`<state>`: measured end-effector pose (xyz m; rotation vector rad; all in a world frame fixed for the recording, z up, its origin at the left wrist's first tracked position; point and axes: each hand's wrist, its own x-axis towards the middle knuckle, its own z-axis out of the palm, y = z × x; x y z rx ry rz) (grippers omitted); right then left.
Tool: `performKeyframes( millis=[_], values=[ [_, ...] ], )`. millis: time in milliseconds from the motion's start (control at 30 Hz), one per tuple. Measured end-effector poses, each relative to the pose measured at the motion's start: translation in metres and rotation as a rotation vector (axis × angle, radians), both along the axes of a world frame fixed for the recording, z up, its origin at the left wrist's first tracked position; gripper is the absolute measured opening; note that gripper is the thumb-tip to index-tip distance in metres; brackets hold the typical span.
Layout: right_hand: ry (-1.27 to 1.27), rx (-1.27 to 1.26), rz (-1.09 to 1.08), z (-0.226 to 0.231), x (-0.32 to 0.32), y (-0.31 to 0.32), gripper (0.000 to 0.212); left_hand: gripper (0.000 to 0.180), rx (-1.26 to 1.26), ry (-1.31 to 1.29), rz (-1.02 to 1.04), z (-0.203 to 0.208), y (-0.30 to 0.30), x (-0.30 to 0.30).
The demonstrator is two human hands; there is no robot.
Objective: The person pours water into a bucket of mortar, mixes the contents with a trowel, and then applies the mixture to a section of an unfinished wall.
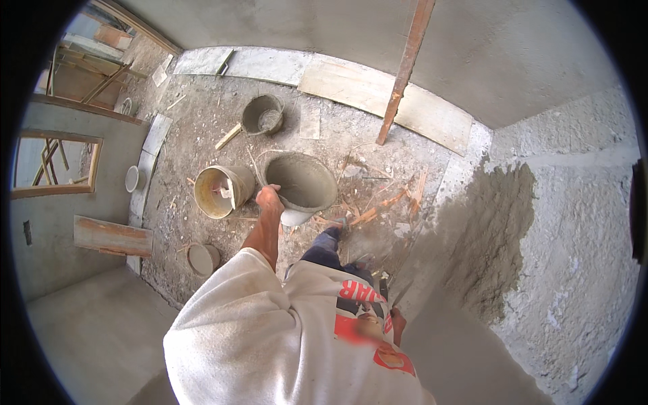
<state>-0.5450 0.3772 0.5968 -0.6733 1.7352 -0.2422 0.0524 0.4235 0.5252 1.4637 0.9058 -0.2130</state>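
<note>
My left hand [268,196] is closed at the near-left rim of a mortar-coated bucket [317,185], where its thin handle also runs. The bucket tilts toward me, with grey residue lining its inside. Below its near side shows a rounded white thing [295,217] I cannot make out. Only a bit of my right hand [397,317] appears past my shirt, low by the plastered wall; its fingers are hidden. A dark, narrow thing [383,290] shows just above it, its kind unclear. Left of the held bucket stands a yellowish bucket [241,183] with pale objects inside.
Another mortar-stained bucket [248,115] stands farther off, and a smaller grey one [202,260] at left. A wooden post [408,71] leans at the far wall. Wood scraps [378,209] litter the floor. At right, wet mortar [493,229] covers part of the rough wall [574,270].
</note>
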Motion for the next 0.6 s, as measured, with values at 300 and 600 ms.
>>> performKeyframes(
  millis=[300, 600],
  values=[
    [0.153, 0.019, 0.209, 0.042, 0.006, -0.056, 0.024, 0.021, -0.318, -0.310, 0.045, 0.051, 0.026, 0.193],
    [0.287, -0.090, 1.038, -0.007, -0.029, -0.095, 0.024, 0.020, 0.204, -0.097, -0.572, -0.023, 0.124, 0.055]
  ],
)
